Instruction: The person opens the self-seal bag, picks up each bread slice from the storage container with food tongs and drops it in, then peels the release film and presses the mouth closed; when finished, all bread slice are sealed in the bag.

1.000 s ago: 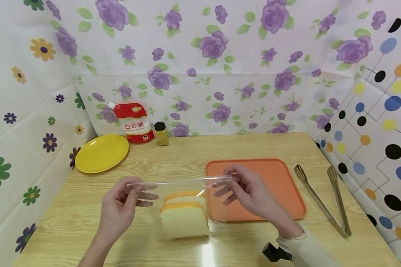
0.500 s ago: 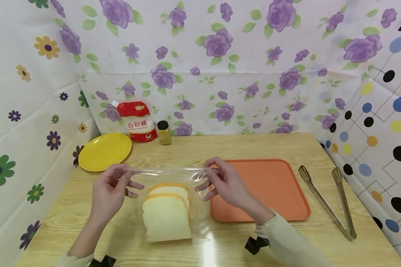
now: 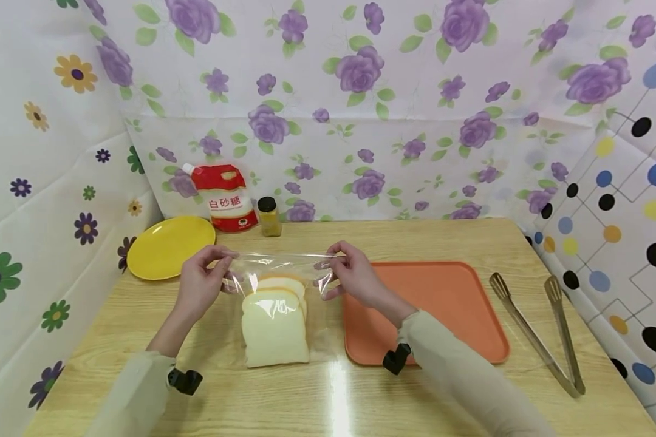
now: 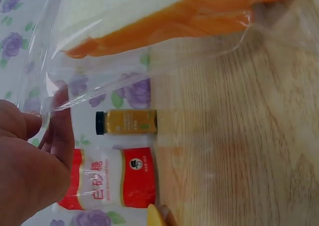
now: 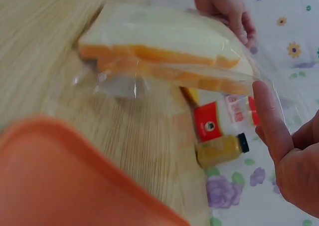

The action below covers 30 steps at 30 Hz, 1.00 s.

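Two slices of white bread (image 3: 276, 331) with orange-brown crusts stand inside a clear plastic bag (image 3: 319, 328). My left hand (image 3: 203, 279) pinches the left corner of the bag's top edge between thumb and fingers. At the opposite corner my right hand (image 3: 355, 274) pinches the same edge, so it is stretched straight between them. From the right wrist view, the bread (image 5: 164, 36) leans inside the bag over the wooden table, and the right index finger lies along the plastic. In the left wrist view the bag (image 4: 134, 79) hangs from the left fingertips.
An orange tray (image 3: 426, 309) lies right of the bag, and metal tongs (image 3: 541, 340) lie beyond it. At the back left are a yellow plate (image 3: 166, 246), a red and white sugar pouch (image 3: 226, 200) and a small black-capped jar (image 3: 269, 218). Patterned sheets wall three sides.
Both hands have moved away from me, carrying the bag's top edge toward the back and somewhat left. The bread slices have shifted left with the bag and now show more face-on.
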### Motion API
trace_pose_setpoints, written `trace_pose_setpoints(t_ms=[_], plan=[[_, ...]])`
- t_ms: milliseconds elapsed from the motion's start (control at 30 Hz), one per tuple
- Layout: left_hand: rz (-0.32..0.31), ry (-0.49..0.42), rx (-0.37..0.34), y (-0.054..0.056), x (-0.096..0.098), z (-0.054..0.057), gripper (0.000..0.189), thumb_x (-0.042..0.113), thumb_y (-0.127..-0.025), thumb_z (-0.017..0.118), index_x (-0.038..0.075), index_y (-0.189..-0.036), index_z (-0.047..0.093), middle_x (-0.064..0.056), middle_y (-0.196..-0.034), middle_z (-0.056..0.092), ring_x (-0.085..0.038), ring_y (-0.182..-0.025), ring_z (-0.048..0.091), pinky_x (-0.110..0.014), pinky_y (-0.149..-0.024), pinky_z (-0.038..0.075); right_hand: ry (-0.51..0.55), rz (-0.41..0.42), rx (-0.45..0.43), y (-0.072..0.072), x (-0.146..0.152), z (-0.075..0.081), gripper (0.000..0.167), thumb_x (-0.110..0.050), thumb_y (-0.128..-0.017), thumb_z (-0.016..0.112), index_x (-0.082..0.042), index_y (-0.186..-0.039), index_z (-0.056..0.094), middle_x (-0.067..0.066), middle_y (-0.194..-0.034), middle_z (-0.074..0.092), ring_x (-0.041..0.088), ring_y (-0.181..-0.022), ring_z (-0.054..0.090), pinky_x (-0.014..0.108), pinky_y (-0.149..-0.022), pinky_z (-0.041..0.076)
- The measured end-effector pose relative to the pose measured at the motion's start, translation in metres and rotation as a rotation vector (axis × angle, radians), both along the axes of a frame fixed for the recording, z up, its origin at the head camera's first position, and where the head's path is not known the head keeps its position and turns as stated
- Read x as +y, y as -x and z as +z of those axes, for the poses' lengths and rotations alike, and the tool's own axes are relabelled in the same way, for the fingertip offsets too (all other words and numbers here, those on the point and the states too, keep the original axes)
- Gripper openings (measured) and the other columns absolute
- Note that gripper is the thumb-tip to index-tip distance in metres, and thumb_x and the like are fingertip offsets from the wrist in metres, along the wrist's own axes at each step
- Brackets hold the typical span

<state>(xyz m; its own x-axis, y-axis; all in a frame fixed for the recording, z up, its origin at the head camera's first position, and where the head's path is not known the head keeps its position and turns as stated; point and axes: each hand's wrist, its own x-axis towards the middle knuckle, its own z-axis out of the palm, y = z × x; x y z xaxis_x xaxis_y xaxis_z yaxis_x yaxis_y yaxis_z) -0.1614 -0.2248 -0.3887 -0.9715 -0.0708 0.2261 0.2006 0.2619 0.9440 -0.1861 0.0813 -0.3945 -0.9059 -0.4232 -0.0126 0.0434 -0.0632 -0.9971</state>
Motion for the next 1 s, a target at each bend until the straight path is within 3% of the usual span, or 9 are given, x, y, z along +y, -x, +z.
trace_pose_setpoints(t_ms=[167,333,467,633,833,1000], plan=[[0.010,0.012,-0.029,0.012,0.002,-0.007,0.012,-0.004,-0.100,0.056,-0.010,-0.110,0.058,-0.014,-0.102,0.069,-0.015,-0.070,0.070,-0.035,-0.063,0.060,-0.086,-0.020,0.071,0.011,0.000,-0.005,0.011,-0.003,-0.107,0.044,0.004,-0.115,0.047,0.029,-0.114,0.065,0.049,-0.089,0.067,0.050,-0.059,0.059],[0.036,0.117,-0.041,0.022,0.001,-0.016,0.010,-0.004,-0.099,0.058,-0.008,-0.108,0.060,-0.027,-0.105,0.067,-0.026,-0.080,0.073,-0.030,-0.068,0.060,-0.195,-0.032,0.147,0.020,0.002,-0.009,0.008,0.001,-0.105,0.045,0.000,-0.111,0.051,0.028,-0.105,0.067,0.049,-0.086,0.068,0.050,-0.056,0.059],[0.035,0.209,-0.056,0.026,-0.004,-0.022,0.010,-0.002,-0.100,0.057,-0.007,-0.108,0.061,-0.025,-0.104,0.067,-0.036,-0.089,0.070,-0.024,-0.069,0.058,-0.356,-0.037,0.268,0.030,0.003,-0.016,0.010,0.003,-0.103,0.048,0.000,-0.110,0.055,0.022,-0.097,0.069,0.045,-0.084,0.069,0.046,-0.052,0.058],[0.027,0.249,-0.062,0.033,-0.007,-0.031,0.009,-0.002,-0.100,0.057,-0.007,-0.107,0.061,-0.024,-0.102,0.066,-0.035,-0.090,0.067,-0.021,-0.069,0.057,-0.563,-0.048,0.421,0.046,0.001,-0.023,0.012,0.003,-0.100,0.050,0.000,-0.108,0.058,0.018,-0.090,0.071,0.037,-0.077,0.070,0.031,-0.048,0.052],[0.041,0.311,-0.029,0.040,-0.004,-0.042,0.007,-0.006,-0.096,0.058,-0.009,-0.101,0.063,-0.024,-0.095,0.068,-0.036,-0.086,0.068,-0.015,-0.064,0.051,-0.795,-0.031,0.475,0.058,-0.002,-0.029,0.014,-0.001,-0.100,0.054,0.001,-0.112,0.062,0.012,-0.086,0.071,0.019,-0.065,0.064,0.028,-0.051,0.046],[0.038,0.423,-0.028,0.042,-0.006,-0.049,0.008,-0.004,-0.095,0.060,-0.008,-0.100,0.066,-0.020,-0.093,0.069,-0.031,-0.085,0.064,-0.022,-0.069,0.050,-0.925,-0.017,0.494,0.062,-0.003,-0.035,0.014,-0.005,-0.100,0.057,-0.005,-0.112,0.064,0.006,-0.086,0.068,0.015,-0.062,0.060,0.029,-0.052,0.047]])
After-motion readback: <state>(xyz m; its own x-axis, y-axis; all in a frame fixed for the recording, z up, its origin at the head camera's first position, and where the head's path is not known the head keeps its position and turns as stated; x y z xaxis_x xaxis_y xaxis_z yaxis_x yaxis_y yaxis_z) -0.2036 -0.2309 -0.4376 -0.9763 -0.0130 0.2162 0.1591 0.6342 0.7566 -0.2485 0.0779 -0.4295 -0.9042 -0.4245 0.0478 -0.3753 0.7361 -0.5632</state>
